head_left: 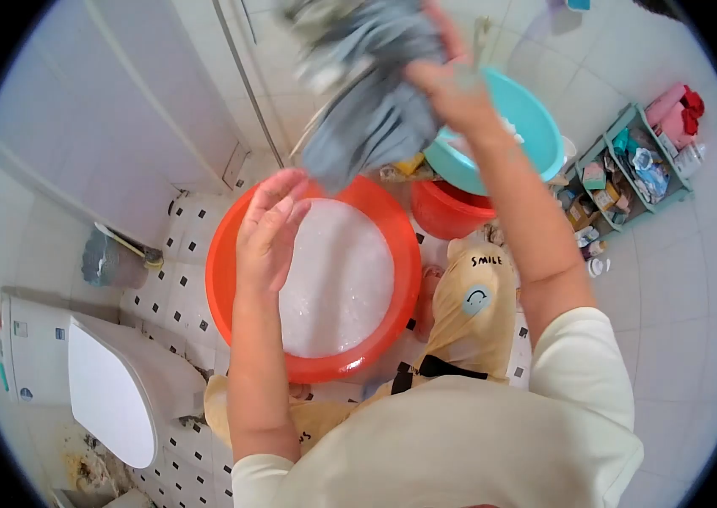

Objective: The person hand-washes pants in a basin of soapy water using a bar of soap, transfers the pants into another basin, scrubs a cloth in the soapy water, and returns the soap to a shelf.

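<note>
My right hand (453, 89) is closed on a bunched grey-blue garment (384, 118), held up beyond the far side of the orange basin. The top of the cloth is smeared by motion, and a pale cord-like strip hangs along its left side. Lower down, my left hand (270, 229) is raised over the basin's left part, palm inward and fingers stretched out. Its fingertips come close to the cloth's lower end; whether they touch I cannot tell. Below stands the large orange basin (221, 279), filled with white, foamy water (337, 279).
A turquoise basin (545, 127) with whitish cloth in it sits above a red bucket (443, 212) at the right. A grey-green shelf (634, 169) of packets stands farther right. At the left are a toilet (113, 394) and a grey bin (109, 258).
</note>
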`<state>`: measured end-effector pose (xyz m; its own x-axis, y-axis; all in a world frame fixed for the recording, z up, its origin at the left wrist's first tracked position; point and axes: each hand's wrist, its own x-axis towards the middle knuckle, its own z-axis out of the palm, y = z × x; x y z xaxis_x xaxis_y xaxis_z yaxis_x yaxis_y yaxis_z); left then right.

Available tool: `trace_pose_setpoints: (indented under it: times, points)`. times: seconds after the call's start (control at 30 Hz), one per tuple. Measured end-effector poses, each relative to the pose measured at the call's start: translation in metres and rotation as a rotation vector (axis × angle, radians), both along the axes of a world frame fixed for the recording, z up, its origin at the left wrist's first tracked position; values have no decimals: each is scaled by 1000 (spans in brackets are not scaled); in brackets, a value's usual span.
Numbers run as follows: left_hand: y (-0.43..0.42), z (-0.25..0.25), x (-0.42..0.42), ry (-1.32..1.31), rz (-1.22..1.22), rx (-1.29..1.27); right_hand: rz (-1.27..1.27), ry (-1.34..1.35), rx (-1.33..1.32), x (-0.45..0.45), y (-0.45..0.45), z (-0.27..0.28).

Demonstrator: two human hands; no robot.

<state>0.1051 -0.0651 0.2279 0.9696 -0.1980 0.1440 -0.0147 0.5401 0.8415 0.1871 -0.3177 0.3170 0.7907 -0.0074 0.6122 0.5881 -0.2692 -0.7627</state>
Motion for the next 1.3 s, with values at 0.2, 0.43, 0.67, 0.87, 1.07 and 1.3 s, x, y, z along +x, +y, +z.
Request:
trace_pose_setpoints:
  times: [0.2,0.43,0.67,0.87,1.07,1.3]
  points:
    - [9,-43,5,324,-19,120,-529,-362,-247,6,-103,17]
    - [38,-43,9,345,-84,585,-558,381,-1013,-3,-153,-97]
    - [126,-66,27,11,208,1418,183,306,-1042,-28,-34,-116]
    - [123,-64,-15,-44,-41,1443,641,251,-979,-49,45,-142]
    - [136,-46,-76,156,39,1567,734,366,-1001,-54,61,-160]
    - [244,-69,-146,573,697,943,730,505,-931,-48,61,-167]
